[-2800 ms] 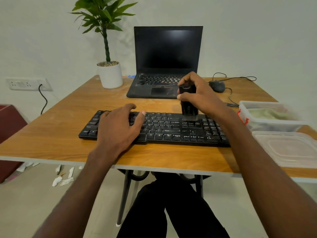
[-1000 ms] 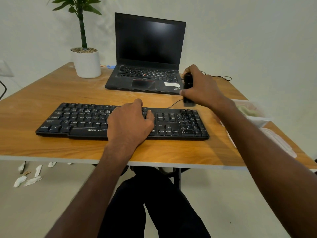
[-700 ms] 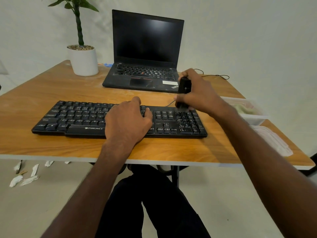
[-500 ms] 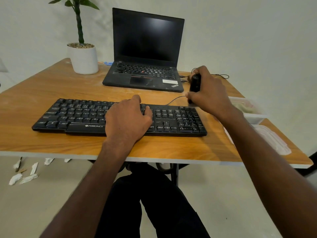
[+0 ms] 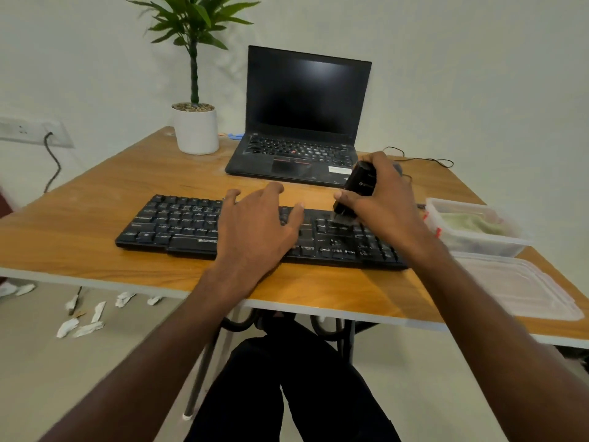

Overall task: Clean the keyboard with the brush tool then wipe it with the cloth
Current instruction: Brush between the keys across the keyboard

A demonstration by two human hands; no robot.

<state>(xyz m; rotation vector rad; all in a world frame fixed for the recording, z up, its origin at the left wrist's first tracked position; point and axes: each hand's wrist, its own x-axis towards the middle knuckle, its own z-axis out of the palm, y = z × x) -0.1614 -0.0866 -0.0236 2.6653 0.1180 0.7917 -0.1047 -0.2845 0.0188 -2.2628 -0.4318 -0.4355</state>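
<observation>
A black keyboard (image 5: 178, 223) lies along the front of the wooden table (image 5: 105, 186). My left hand (image 5: 255, 228) rests flat on its middle keys with the fingers spread. My right hand (image 5: 385, 202) grips a black brush tool (image 5: 358, 186), tilted, with its bristle end down on the keys at the keyboard's right part. A green cloth (image 5: 471, 222) lies inside a clear plastic box (image 5: 478, 244) at the table's right edge.
An open black laptop (image 5: 302, 122) stands behind the keyboard, a white potted plant (image 5: 196, 129) to its left. A clear lid (image 5: 522, 287) lies at the front right. A mouse cable (image 5: 424, 161) runs at the back right. Paper scraps (image 5: 79, 323) litter the floor.
My right hand has brought the brush from the keyboard's far right back edge down and left onto the keys. My left hand's fingers have spread. The camera has swung left.
</observation>
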